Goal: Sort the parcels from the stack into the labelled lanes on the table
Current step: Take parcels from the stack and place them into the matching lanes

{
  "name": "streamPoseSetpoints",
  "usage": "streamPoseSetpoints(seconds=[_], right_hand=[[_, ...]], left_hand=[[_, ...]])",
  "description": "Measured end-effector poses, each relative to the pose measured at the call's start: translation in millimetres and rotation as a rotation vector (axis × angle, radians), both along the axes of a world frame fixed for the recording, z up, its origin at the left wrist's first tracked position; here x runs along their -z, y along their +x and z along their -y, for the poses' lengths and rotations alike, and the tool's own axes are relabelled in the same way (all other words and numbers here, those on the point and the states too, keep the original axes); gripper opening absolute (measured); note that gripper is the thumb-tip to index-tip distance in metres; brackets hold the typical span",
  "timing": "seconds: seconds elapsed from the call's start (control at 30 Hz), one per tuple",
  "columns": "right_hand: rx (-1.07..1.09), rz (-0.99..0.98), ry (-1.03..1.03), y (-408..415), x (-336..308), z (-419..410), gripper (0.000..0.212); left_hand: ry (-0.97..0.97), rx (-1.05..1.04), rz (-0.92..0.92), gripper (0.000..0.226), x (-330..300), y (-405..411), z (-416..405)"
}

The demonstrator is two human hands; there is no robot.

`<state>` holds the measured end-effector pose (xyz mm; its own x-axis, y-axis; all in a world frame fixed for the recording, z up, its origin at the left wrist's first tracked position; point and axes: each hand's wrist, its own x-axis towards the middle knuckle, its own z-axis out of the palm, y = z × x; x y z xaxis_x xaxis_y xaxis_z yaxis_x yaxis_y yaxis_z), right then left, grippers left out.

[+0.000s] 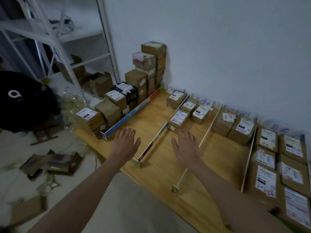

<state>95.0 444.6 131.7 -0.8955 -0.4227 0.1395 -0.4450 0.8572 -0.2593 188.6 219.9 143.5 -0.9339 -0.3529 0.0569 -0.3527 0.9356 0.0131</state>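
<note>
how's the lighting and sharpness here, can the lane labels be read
Head view: dim, bluish light; wide-angle bending toward the edges. The handwritten white paper lane labels along the wall are too soft to read. The open, empty hands, left and right, look fairly sharp; floor debris at left is smeared.

We see our left hand and right hand bare, no rings or watch, forearms unsleeved.

A plain white painted wall fills the far and right side under dim, bluish light. At far left stands a white metal shelving rack with brown cardboard boxes low inside it. The pale grey floor at near left is littered with flattened cardboard pieces and crumpled clear plastic wrap.
</note>
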Motion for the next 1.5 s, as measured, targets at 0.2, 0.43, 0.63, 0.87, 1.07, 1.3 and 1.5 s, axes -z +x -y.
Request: streamPoseSetpoints(seconds=[0.2,0.43,0.63,0.87,1.07,1.3,1.5], right_hand=[[-0.022,0.036,-0.008,-0.7,4.0,80.9,0.045],[-0.047,0.075,-0.016,-38.7,15.1,167.7,0.048],[-0.043,0.177,-0.053,-83.7,36.0,247.6,0.048],[0.0,0.347,-0.095,-125.7,46.7,324.5,0.043],[0.076,0.666,-0.221,-145.2,70.2,379.7,0.052],[0.297,0.931,-0.447,-162.6,91.4,433.7,0.066],[0.497,0.979,-0.601,-158.6,102.1,459.6,0.046]], left_hand=[[0.013,-0.006,0.016,0.055,8.0,6.4,80.9],[0.015,-0.022,0.02,0.051,21.9,-21.9,163.4],[0.021,-0.045,0.066,0.058,27.5,-67.0,239.8],[0.021,-0.082,0.103,0.047,29.8,-122.8,321.4],[0.117,-0.091,0.174,0.053,39.6,-165.3,375.2],[0.265,-0.066,0.285,0.055,55.5,-220.9,428.6],[0.513,-0.019,0.336,0.052,71.5,-243.5,446.1]])
